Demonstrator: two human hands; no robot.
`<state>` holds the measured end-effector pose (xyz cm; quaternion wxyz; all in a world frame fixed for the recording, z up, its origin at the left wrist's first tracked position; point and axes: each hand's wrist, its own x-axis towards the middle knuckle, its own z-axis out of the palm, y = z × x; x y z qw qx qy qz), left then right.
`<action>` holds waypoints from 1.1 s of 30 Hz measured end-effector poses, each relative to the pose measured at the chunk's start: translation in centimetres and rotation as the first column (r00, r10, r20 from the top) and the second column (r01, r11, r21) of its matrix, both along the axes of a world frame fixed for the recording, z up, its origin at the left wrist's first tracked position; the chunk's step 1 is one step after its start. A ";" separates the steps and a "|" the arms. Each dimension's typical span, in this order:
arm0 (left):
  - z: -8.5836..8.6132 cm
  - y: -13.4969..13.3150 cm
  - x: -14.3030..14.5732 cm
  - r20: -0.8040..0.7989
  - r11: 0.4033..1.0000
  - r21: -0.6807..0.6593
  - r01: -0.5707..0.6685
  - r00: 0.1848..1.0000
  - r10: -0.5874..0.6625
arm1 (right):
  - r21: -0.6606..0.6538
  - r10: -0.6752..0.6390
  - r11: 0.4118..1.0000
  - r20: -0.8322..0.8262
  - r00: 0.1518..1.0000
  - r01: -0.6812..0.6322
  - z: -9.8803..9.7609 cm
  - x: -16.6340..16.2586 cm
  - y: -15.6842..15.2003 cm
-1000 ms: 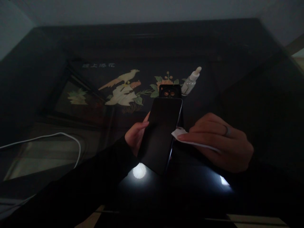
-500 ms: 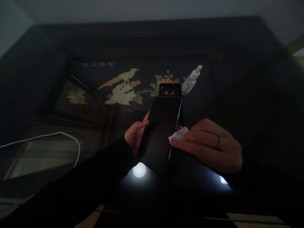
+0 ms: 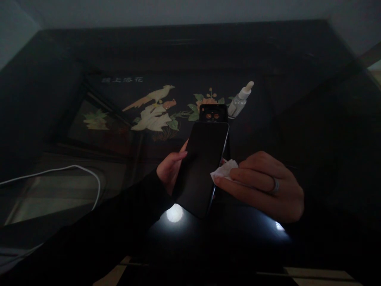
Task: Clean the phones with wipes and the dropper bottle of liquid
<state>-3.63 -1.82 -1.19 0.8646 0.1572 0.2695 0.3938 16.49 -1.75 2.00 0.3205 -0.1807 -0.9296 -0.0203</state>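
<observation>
Now our left hand (image 3: 170, 171) grips the dark phone (image 3: 202, 167) tilted upright, while our right hand (image 3: 262, 186) pinches a white wipe (image 3: 223, 170) against its edge.

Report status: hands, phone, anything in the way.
Left hand grips dark-screened black smartphone, tilted up. Right hand pinches white wipe at its right edge. Small clear spray bottle behind, apart.

Both hands meet at the centre, sleeves dark.
The left hand (image 3: 170, 170) reaches toward one o'clock, fingers wrapped in a grip, thumb up. The right hand (image 3: 263, 186) points to nine o'clock, fingers (image 3: 238, 174) pinched together, ring showing.
</observation>
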 end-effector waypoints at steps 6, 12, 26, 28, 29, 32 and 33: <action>-0.2 0.1 0.1 0.017 1.000 -0.001 -0.019 1.000 0.019 | 0.003 0.025 1.000 -0.007 1.000 -0.025 -0.1 0.0 -0.1; 0.4 0.1 0.1 0.014 1.000 -0.020 -0.021 1.000 0.021 | -0.016 0.045 0.999 -0.019 0.999 -0.045 -0.1 0.1 -0.2; 0.7 0.2 0.3 -0.033 1.000 0.007 0.022 0.999 -0.022 | -0.266 0.200 0.939 -0.089 0.976 -0.217 -0.3 -1.4 -1.4; 0.9 0.3 0.2 -0.020 0.999 0.028 0.042 0.999 -0.041 | -0.389 0.285 0.861 -0.168 0.944 -0.329 -0.3 -1.8 -1.8; 1.0 0.3 0.2 -0.023 0.998 0.037 0.047 0.999 -0.046 | -0.451 0.323 0.800 -0.233 0.917 -0.396 -0.3 -1.9 -1.9; 0.8 0.3 0.1 -0.055 0.997 0.057 0.048 0.997 -0.045 | -0.590 0.333 0.619 -0.400 0.854 -0.518 0.3 -1.6 -1.7; 0.7 0.2 0.1 -0.058 0.997 0.063 0.044 0.998 -0.040 | -0.623 0.299 0.596 -0.413 0.860 -0.507 0.6 -1.4 -1.5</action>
